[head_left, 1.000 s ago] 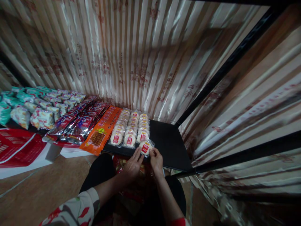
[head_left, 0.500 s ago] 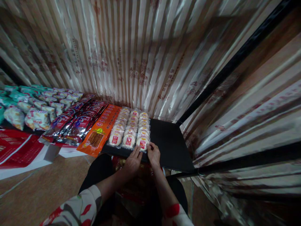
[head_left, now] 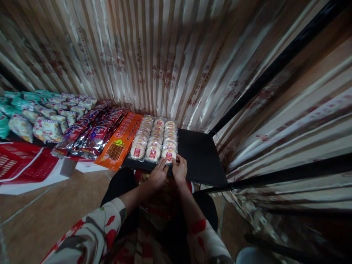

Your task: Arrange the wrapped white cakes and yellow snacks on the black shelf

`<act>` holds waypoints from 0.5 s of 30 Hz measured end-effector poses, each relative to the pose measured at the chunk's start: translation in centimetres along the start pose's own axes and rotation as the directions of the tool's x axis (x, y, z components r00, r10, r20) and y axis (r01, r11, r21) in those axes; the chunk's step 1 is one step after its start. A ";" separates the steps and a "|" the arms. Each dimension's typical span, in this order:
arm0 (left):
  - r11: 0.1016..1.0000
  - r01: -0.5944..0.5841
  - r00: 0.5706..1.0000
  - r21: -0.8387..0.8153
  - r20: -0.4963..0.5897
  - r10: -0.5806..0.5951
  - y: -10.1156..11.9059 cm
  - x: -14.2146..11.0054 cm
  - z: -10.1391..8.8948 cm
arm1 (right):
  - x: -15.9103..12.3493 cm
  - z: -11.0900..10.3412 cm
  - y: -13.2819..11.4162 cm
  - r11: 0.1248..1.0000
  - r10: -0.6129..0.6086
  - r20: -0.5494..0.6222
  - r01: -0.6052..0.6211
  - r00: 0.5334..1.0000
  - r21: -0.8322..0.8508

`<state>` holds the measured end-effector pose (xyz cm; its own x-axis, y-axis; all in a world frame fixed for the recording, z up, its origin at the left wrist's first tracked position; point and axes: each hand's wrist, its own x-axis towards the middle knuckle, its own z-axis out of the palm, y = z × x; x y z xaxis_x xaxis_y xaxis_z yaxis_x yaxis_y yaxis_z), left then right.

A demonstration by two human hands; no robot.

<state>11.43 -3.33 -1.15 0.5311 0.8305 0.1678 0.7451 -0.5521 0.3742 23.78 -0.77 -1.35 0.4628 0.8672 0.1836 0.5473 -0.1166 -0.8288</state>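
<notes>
Three rows of round white rice crackers in clear wrappers with red labels lie overlapping on a black shelf board point(head_left: 199, 156). At the front of the right-hand row, a rice cracker packet point(head_left: 168, 154) sits between my two hands. My left hand point(head_left: 158, 176) has its fingertips on the packet's near left edge. My right hand point(head_left: 179, 170) grips the near right corner, thumb and fingers bent closed. Left of the rows lies a flat orange snack packet point(head_left: 120, 141), with dark red shiny packets point(head_left: 96, 137) beside it.
White snack bags point(head_left: 47, 129) and green bags point(head_left: 18, 103) stand farther left. A red crate point(head_left: 24, 161) is below them on the floor. A striped curtain point(head_left: 154, 55) hangs behind, with a black pole point(head_left: 264, 75) slanting at right. A large bag point(head_left: 158, 200) stands between my knees.
The view has shifted slightly, so the shelf sits higher in the picture. Both hands stay at the front packet of the right-hand row.
</notes>
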 end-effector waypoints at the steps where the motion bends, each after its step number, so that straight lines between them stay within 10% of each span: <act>1: 1.000 -0.012 1.000 -0.026 -0.025 0.011 0.0 -0.3 -0.2 | -0.6 -0.2 -0.2 1.000 -0.012 -0.044 0.013 0.999 0.020; 5: 0.975 -0.137 0.986 -0.178 -0.116 0.117 -0.1 -2.9 -0.7 | -4.9 -1.4 0.6 0.991 -0.116 -0.165 0.126 0.979 0.051; 9: 0.964 0.046 0.993 -0.261 0.115 -0.016 -1.5 -6.6 0.6 | -10.5 -2.0 4.1 0.983 -0.183 0.087 0.183 0.979 -0.001; 11: 0.923 0.322 0.910 -0.211 0.336 -0.241 -2.9 -7.8 2.1 | -12.6 -1.6 6.1 0.989 -0.127 0.332 0.145 0.935 -0.032; 12: 0.853 0.507 0.800 -0.126 0.436 -0.411 -3.5 -8.1 3.0 | -13.3 -1.3 6.9 0.991 -0.067 0.453 0.113 0.889 -0.074; 15: 0.768 0.641 0.653 -0.012 0.533 -0.537 -5.1 -8.2 5.6 | -14.2 -0.3 8.1 0.975 0.075 0.688 0.093 0.722 -0.204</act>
<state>5.59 -7.73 -9.55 0.1620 0.8000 -0.5778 0.9076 0.1090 0.4055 21.86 -14.15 -10.53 -0.1042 0.9505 -0.2928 0.7183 -0.1317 -0.6831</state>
